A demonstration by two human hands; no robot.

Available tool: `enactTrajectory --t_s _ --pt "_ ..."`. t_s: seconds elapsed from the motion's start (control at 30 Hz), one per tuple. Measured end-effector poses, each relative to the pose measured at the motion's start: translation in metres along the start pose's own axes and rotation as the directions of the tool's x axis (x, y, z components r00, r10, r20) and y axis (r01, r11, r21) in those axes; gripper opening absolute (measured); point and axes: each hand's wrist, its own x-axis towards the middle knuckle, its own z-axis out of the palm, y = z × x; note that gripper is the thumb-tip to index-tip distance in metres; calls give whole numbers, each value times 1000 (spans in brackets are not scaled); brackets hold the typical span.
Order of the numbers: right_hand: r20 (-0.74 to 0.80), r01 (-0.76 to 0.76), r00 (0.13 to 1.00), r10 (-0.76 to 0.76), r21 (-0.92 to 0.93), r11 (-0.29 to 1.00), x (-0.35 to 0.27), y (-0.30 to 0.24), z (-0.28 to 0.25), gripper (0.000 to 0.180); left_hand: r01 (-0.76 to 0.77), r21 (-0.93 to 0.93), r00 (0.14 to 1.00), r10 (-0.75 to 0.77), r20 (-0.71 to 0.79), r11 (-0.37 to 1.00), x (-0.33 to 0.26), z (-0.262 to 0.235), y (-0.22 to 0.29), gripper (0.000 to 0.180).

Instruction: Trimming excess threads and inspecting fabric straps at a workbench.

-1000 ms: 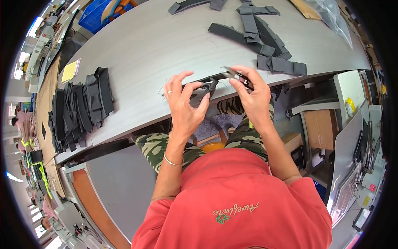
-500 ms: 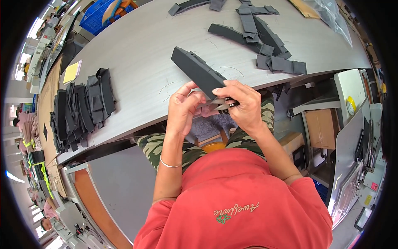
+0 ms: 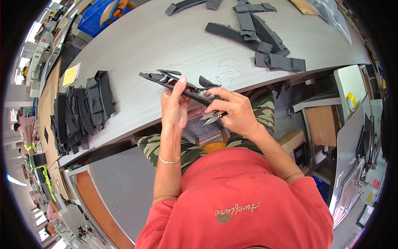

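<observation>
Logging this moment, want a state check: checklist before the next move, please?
1. Left hand gripping the dark grey strip: ok.
2. Right hand holding the snips: ok.
3. Snip blades apart from the left hand's fingers: ok in this view.
4. Right hand's fingers also pinching the strip: cannot tell, the overlap hides it.
5. Table free of loose threads: not ok, several lie beyond the hands.
6. Strip pile at left away from both hands: ok.

The right hand [image 3: 237,115] covers the snips [image 3: 211,119] (partly); a basket [image 3: 92,20] past the left edge of the worktop [image 3: 137,50] is cropped.
</observation>
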Motion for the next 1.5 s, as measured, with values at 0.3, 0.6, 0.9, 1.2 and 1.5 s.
enactTrajectory --t_s 0.3,0.6,0.9,1.2,1.5 --pt "-4 -348 923 385 419 838 14 -16 -19 27 -118 29 993 119 -21 993 -10 4 2 25" --pt "-115 -282 949 294 112 953 13 -15 -13 16 -275 127 959 281 -28 953 -13 11 -1 19" --pt "-120 -307 945 303 -13 952 17 -21 -17 11 -339 335 933 360 2 879 -20 19 3 20" --pt "-49 -393 918 393 20 919 17 -21 -20 14 -507 480 849 510 135 716 -17 12 -2 21" --pt "112 -579 816 568 164 799 19 -18 -21 17 -542 559 821 537 194 628 -17 7 -8 27"
